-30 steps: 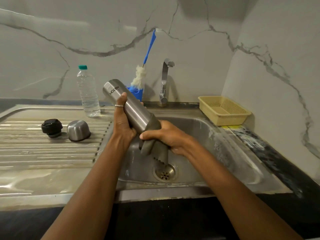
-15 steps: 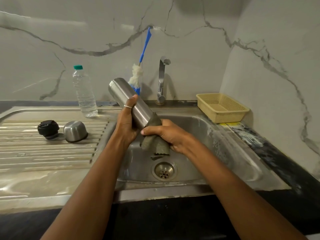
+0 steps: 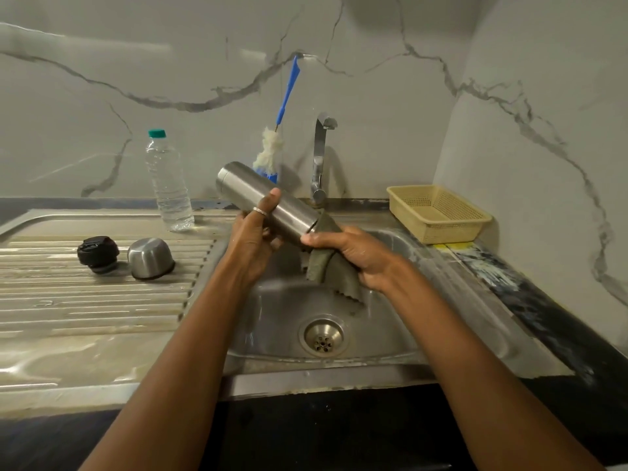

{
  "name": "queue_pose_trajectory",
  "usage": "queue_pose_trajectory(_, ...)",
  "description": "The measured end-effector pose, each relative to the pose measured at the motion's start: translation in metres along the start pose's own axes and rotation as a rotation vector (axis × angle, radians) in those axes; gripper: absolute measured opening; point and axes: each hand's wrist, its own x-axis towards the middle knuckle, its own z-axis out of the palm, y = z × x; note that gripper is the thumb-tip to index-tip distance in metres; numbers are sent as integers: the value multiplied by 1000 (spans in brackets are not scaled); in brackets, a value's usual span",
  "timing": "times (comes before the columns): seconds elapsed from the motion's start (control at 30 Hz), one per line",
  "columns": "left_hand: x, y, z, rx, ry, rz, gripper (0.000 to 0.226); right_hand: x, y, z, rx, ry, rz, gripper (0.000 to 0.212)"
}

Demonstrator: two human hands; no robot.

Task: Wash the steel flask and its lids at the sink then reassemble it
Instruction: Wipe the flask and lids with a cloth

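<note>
Steel flask (image 3: pixel 243 188): stiff, wet, likely slippery; held mid-barrel in left hand (image 3: pixel 253 246) fingers; right hand (image 3: pixel 353 253) clutching cloth (image 3: pixel 336 277).

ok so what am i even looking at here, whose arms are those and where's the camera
There is no machine: these are a person's two bare arms, filmed by one wide-angle camera worn on their head, looking down at a kitchen sink. The left hand grips a steel flask, tilted over the basin. The right hand holds a grey cloth against the flask's lower end. On the draining board to the left lie a black lid and a steel cap, both off the flask, with a plastic water bottle behind them. A tap and a bottle brush are at the back; a yellow basket sits to the right.
</note>
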Motion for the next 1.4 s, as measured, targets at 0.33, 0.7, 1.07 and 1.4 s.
queue_pose_trajectory(0.33,-4,16,-32,-14,135,33,68,-1,-13,-35,105,459,-89,44)
queue_pose_trajectory(0.7,-27,-19,7,1190,-510,-130,70,25,4,-43,434,571,-116,53)
queue_pose_trajectory(1.07,-32,-37,17,1591,-283,416,92,32,4,-28,317,712,-246,70)
queue_pose_trajectory(1.4,-39,-25,27,821,-283,66,51,26,9,10,61,380,-212,69)
